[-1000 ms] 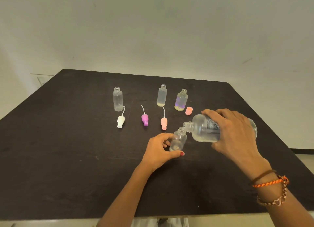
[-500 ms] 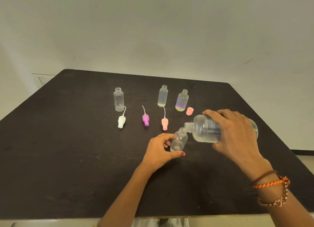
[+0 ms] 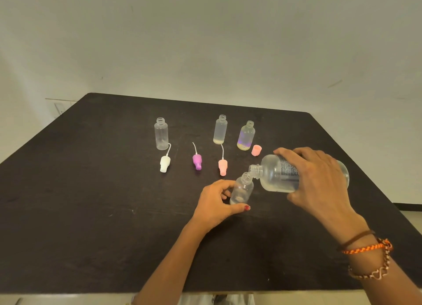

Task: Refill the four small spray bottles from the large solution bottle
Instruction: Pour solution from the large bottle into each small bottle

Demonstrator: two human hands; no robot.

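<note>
My right hand grips the large clear solution bottle, tipped on its side with its open neck at the mouth of a small clear bottle. My left hand holds that small bottle upright on the black table, thumb in front and fingers behind. A little liquid lies at its bottom. Three more small uncapped bottles stand further back: an empty-looking one at left, a frosted one and a purple-tinted one.
Three spray heads with dip tubes lie in a row in front of the back bottles: white, purple and pink. A pink cap stands by the purple-tinted bottle. A pale wall rises behind the table.
Both hands and both bottles hold nearly the same pose. The view has shifted very slightly.
</note>
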